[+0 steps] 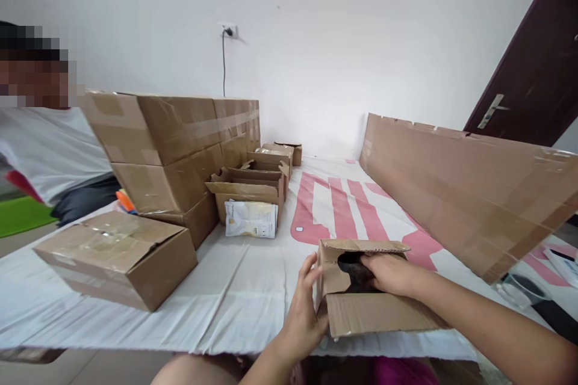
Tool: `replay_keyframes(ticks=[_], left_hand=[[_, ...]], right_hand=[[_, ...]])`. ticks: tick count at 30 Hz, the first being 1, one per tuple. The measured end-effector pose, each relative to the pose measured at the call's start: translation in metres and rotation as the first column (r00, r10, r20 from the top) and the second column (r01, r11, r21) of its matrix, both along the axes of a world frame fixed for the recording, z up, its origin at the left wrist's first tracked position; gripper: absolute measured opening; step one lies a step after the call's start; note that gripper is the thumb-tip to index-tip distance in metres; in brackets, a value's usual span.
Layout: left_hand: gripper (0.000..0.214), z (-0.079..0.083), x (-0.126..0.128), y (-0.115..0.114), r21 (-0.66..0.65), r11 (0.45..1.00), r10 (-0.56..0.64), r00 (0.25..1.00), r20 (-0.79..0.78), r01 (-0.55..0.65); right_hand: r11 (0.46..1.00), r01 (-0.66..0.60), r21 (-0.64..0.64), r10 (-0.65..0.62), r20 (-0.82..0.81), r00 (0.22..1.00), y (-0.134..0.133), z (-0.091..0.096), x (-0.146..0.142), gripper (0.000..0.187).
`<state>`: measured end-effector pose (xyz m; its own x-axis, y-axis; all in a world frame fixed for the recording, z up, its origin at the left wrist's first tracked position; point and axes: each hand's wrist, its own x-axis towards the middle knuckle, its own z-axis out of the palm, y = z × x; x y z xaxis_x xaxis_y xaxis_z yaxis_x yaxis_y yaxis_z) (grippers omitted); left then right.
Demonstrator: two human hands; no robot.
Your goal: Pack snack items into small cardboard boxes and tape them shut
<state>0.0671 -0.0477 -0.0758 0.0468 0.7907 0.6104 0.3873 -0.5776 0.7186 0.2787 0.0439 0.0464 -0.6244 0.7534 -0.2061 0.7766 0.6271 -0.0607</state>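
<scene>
A small cardboard box (370, 316) lies tilted at the table's front edge, with its flaps apart and a dark gap between them. My left hand (303, 307) steadies the box from its left side, its fingers curved along the cardboard. Into the gap reaches my right hand (391, 274); its fingertips are hidden inside, next to something dark that I cannot make out. Farther off, a white printed pouch (251, 219) leans against the front of a row of open cardboard boxes (244, 192).
Stacked taped cartons (180, 132) stand at the left, with a single carton (117, 255) before them. A long cardboard panel (469, 186) rises on the right, near a clear round container (524, 289). Another person (49, 144) sits at the far left. White cloth (244, 301) covers the table.
</scene>
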Motion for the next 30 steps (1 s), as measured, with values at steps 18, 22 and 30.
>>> replay_keyframes(ticks=[18, 22, 30], left_hand=[[0.119, 0.004, -0.022, 0.016, -0.205, 0.966, -0.140, 0.986, 0.085, 0.155], [0.116, 0.004, -0.027, 0.016, -0.227, 0.960, -0.143, 0.983, 0.115, 0.166], [0.121, 0.015, -0.106, 0.013, -0.243, 0.969, 0.103, 0.970, 0.219, -0.048]], right_hand=[[0.757, -0.110, 0.644, 0.416, -0.345, 0.841, -0.026, 0.043, 0.027, 0.021], [0.717, 0.049, 0.696, 0.345, -0.415, 0.842, -0.013, 0.049, 0.049, 0.020], [0.674, 0.646, 0.359, -0.100, -0.822, 0.561, 0.005, 0.010, 0.098, 0.027]])
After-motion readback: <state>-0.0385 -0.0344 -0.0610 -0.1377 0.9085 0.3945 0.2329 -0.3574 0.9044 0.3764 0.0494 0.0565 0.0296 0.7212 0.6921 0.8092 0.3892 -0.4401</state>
